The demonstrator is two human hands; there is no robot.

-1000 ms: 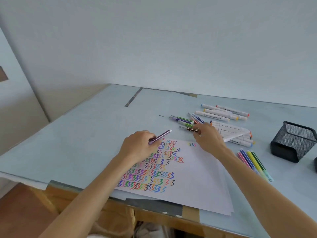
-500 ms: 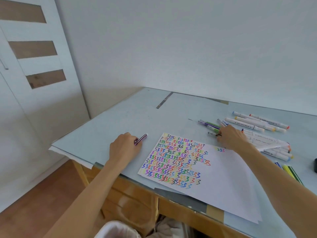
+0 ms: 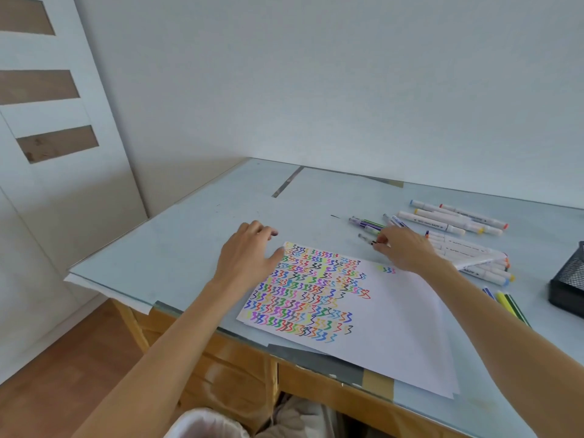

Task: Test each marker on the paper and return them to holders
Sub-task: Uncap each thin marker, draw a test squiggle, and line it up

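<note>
The white paper point(image 3: 398, 325) lies on the glass table point(image 3: 189, 248), its left half filled with coloured squiggles. My left hand point(image 3: 248, 252) rests palm down just left of the paper's top corner, thumb spread toward it. Only a small dark purple bit shows at its fingertips, and no marker body is visible. My right hand point(image 3: 403, 249) is beyond the paper's top edge, fingertips pinched on a thin marker point(image 3: 365, 238) lying among several thin markers point(image 3: 366, 222). The black mesh holder point(image 3: 568, 286) stands at the far right edge.
Thick white markers point(image 3: 442, 220) lie in a row at the back right, and another heap point(image 3: 474, 252) lies beside my right wrist. A few thin markers point(image 3: 507, 306) lie by my right forearm. A white door point(image 3: 47, 172) stands on the left, past the table's edge.
The view has swung left. My left hand carried the purple marker off the paper to the table on its left; now it lies flat and the marker no longer sticks out. My right hand stayed on the thin markers.
</note>
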